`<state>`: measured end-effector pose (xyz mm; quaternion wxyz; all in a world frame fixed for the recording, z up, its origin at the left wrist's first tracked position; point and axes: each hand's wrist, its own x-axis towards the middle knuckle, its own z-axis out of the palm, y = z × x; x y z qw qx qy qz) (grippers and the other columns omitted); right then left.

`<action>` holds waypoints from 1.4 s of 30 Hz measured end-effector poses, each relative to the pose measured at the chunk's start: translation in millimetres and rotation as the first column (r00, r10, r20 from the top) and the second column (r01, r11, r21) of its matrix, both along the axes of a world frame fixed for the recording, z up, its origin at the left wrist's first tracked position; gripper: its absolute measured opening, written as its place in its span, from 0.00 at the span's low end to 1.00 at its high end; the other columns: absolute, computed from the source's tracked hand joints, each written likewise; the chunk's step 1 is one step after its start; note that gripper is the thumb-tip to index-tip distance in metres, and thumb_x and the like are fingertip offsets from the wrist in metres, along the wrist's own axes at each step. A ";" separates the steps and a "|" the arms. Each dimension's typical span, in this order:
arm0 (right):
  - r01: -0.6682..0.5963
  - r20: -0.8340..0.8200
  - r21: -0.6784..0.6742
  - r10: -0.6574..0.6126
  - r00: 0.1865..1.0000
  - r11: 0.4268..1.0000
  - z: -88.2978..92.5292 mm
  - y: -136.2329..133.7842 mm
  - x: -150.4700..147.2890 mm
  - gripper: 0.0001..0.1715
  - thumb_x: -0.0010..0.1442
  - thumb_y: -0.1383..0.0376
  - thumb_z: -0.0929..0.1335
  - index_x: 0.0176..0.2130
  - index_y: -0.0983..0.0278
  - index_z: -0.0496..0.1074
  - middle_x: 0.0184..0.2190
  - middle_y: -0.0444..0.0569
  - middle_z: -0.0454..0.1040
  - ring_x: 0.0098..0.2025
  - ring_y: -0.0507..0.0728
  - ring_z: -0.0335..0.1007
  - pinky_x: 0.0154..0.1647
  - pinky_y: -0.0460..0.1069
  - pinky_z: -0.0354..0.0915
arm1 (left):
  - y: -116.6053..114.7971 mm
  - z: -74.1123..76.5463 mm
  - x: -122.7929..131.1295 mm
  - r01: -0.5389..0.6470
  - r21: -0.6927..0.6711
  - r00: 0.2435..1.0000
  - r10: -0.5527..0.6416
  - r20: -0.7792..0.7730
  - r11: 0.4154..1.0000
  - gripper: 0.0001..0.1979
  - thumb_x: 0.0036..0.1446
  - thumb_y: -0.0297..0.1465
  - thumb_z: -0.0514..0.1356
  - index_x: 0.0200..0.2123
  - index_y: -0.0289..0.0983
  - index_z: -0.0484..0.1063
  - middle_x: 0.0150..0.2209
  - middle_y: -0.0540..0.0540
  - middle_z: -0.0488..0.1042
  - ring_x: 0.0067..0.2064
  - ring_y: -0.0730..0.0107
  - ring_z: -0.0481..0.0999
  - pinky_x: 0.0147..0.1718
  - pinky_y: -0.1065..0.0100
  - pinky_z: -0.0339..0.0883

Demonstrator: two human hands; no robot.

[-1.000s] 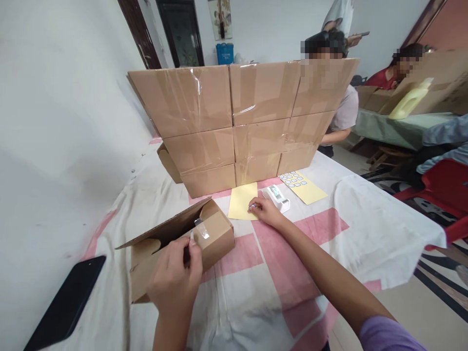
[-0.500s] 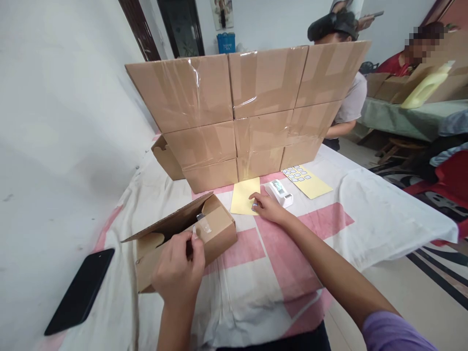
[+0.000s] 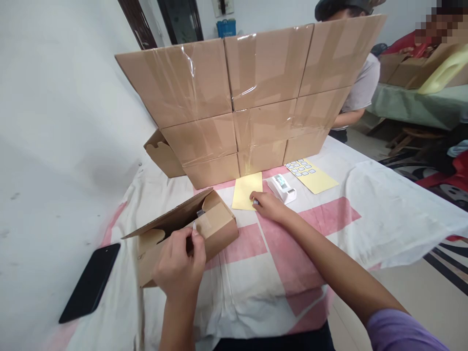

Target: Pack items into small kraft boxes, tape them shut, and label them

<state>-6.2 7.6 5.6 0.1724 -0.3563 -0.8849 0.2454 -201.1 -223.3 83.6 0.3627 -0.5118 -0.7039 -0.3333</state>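
Observation:
My left hand (image 3: 181, 261) is closed in a pinch above the front of an open cardboard box (image 3: 221, 234). A small white piece (image 3: 194, 226) pokes up between its thumb and finger; its kind is unclear. My right hand (image 3: 270, 205) reaches to the lower right corner of a plain yellow card (image 3: 245, 190), its fingers curled in. A small bluish-grey piece (image 3: 256, 201) shows at those fingertips, too small to name. Beside that hand lies a white tape-dispenser-like device (image 3: 282, 188). Inside the box, mostly hidden, a dark item (image 3: 201, 213) shows near the flap.
Taped cardboard boxes form a wall (image 3: 237, 97) across the table. Right of the device lies a yellow card with rows of blue-outlined stickers (image 3: 302, 168). A black phone (image 3: 89, 282) rests at the left edge. Another person (image 3: 360, 87) is behind the wall.
The view has tipped slightly, so the box wall sits higher in the picture. My left hand stays in its pinch. My right hand has barely moved at the yellow card's corner.

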 end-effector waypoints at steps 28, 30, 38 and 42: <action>0.224 0.173 0.084 -0.236 0.956 0.971 33.0 -4.8 15.0 0.08 0.63 0.63 0.69 0.41 0.63 0.66 0.42 0.51 0.74 0.39 0.58 0.69 0.31 0.49 0.53 | -0.9 -1.1 1.8 -0.040 -0.022 0.999 0.040 -0.002 0.999 0.02 0.62 0.29 0.60 0.34 0.39 0.71 0.28 0.50 0.77 0.29 0.69 0.74 0.28 0.70 0.59; 0.202 0.003 0.130 -0.205 0.979 0.971 36.4 -9.7 16.8 0.04 0.66 0.63 0.67 0.40 0.62 0.68 0.41 0.50 0.73 0.38 0.56 0.68 0.33 0.49 0.56 | -1.7 -0.8 1.2 -0.023 -0.022 0.999 0.024 0.025 0.999 0.02 0.62 0.29 0.60 0.34 0.38 0.71 0.28 0.50 0.77 0.29 0.70 0.74 0.28 0.70 0.59; -0.174 -0.471 0.190 0.245 0.847 0.966 95.9 -65.6 -20.8 0.06 0.67 0.66 0.66 0.43 0.62 0.73 0.40 0.50 0.76 0.40 0.56 0.71 0.40 0.50 0.65 | -5.5 0.9 -1.8 0.162 0.022 0.978 -0.164 0.130 0.987 0.02 0.62 0.26 0.60 0.36 0.38 0.71 0.34 0.47 0.80 0.34 0.70 0.78 0.35 0.71 0.66; -0.228 -0.468 0.221 0.308 0.828 0.948 128.5 -66.8 -63.5 0.17 0.66 0.67 0.68 0.54 0.62 0.72 0.51 0.51 0.76 0.49 0.58 0.70 0.50 0.53 0.66 | -8.4 0.3 -1.5 0.267 0.038 0.938 -0.268 0.219 0.963 0.04 0.62 0.25 0.58 0.38 0.39 0.71 0.38 0.46 0.81 0.39 0.68 0.80 0.40 0.70 0.70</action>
